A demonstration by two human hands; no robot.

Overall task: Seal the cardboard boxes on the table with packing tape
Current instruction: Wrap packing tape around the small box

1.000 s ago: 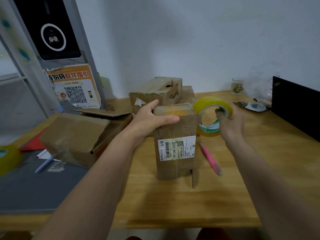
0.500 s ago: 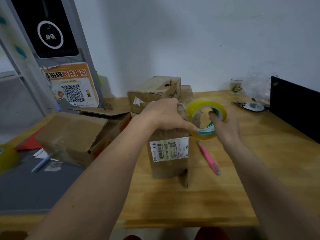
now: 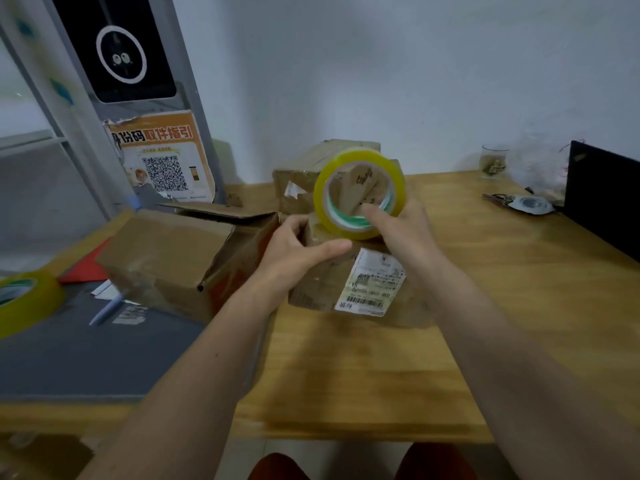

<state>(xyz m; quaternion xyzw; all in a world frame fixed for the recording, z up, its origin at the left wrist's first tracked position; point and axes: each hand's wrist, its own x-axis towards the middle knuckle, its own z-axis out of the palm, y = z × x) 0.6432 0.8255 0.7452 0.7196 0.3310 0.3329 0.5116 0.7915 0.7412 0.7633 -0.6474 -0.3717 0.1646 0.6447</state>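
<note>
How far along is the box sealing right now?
Early. No box shows a finished seal. In hand: the left hand grips the labelled box while the right hand holds the tape roll on top of it. Left: the open-flapped box and the rear box.

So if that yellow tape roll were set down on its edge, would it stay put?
Probably not. The tape roll is a round hoop with a hollow core, so on edge it would likely roll along the smooth wooden table. Laid flat, like the spare roll, it should sit still.
</note>
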